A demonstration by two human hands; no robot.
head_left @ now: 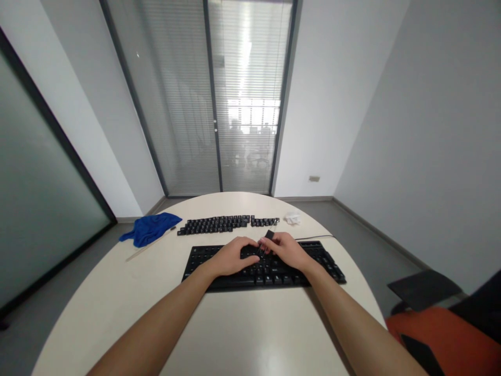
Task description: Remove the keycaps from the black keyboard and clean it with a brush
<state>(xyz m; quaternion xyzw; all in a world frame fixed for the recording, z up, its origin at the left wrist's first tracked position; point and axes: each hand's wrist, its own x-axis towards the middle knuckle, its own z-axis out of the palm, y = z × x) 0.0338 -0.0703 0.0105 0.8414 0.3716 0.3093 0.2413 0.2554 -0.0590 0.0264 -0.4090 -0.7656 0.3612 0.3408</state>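
A black keyboard (235, 283) lies in front of me on the table, with keys in place at least along its front row and right side. In my right hand (287, 248) is a keycap puller (269, 235) with a dark handle and thin wire, pinched between thumb and fingers. Its lower wire end points down at the keyboard's middle. My left hand (233, 256) rests over the keys beside the puller, thumb and index finger apart. Whether its fingertip touches the wire is too small to tell. Behind the keyboard, loose black keycaps (215, 224) stand in rows.
A blue cloth (151, 228) and a thin brush (151, 245) lie on the left of the round table (250, 334). Crumpled white tissue (292, 218) sits at the back right. The keyboard's cable (315, 237) runs rightward. An orange and black chair (442, 334) stands at the right.
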